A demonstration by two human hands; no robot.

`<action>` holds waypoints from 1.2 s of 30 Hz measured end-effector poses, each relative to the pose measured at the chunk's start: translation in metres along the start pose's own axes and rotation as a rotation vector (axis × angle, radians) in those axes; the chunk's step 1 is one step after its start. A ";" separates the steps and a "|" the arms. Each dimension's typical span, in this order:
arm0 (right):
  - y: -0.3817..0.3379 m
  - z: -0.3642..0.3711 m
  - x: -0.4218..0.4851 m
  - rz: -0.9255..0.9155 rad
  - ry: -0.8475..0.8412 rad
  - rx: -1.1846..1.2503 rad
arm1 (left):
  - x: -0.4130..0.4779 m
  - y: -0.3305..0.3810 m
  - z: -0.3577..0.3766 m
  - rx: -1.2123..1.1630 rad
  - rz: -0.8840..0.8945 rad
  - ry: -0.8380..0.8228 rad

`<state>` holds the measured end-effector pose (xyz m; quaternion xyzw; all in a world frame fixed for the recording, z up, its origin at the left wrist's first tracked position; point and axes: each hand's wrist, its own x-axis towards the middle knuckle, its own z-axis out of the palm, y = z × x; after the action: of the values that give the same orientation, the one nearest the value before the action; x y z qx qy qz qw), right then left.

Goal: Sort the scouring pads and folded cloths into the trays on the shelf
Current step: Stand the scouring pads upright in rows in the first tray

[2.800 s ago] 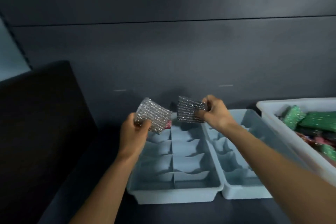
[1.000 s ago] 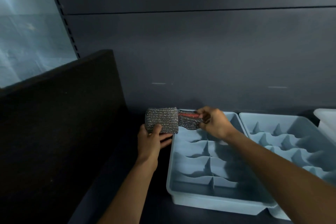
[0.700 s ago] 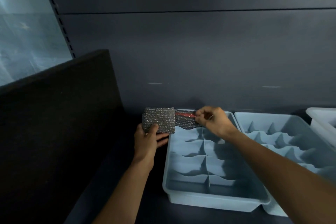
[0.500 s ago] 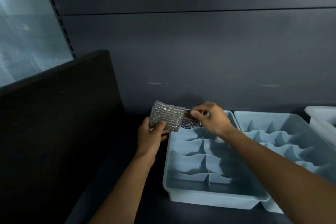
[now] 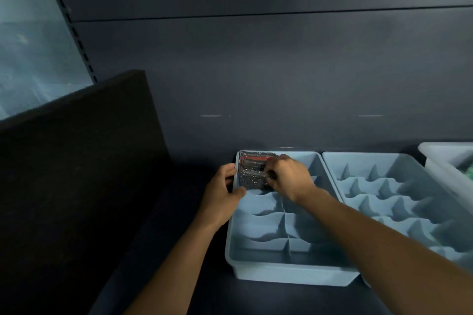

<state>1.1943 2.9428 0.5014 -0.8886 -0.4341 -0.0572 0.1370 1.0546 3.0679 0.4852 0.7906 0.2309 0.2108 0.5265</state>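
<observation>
Left tray (image 5: 281,275): pale blue plastic, split into compartments by wavy dividers. It sits on the dark shelf (image 5: 225,299), long axis running 6 to 12 o'clock.
Scouring pads (image 5: 252,176): silver mesh, packed into the left tray's 11 o'clock corner compartment against the far and left walls. A red strip (image 5: 254,160) shows along their far side. Exact number of pads: cannot tell.
Left hand (image 5: 221,194): at the tray's 10 o'clock side, forearm coming in from 7 o'clock. Thumb hooked over the left rim into the tray, fingers wrapped on the outer wall, so it is clamped on the rim just beside the pads.
Right hand (image 5: 288,178): over the tray's far half, forearm stretched in from 4 o'clock across the tray's near-right corner. Back of the hand up, fingers curled down and gripping the right end of the pads.
Hands to each other: apart, pads between them.
Right tray (image 5: 384,186): same blue, at 3 o'clock of the left tray, rims meeting.
White bin (image 5: 435,158): at 2 o'clock, cut off by the frame edge, something green (image 5: 470,172) inside.
Dark panel (image 5: 76,174): at 9 o'clock, top edge slanted.
Back wall (image 5: 256,71): grey, at 12 o'clock.
</observation>
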 end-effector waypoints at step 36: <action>0.379 -0.191 -0.197 0.769 -0.058 -0.209 | -0.003 0.227 0.397 0.744 0.475 -0.765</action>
<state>1.3747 2.5162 0.5671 -0.9966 -0.0653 -0.0205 0.0449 1.3141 2.6972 0.5544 0.9724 -0.1005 -0.0729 0.1976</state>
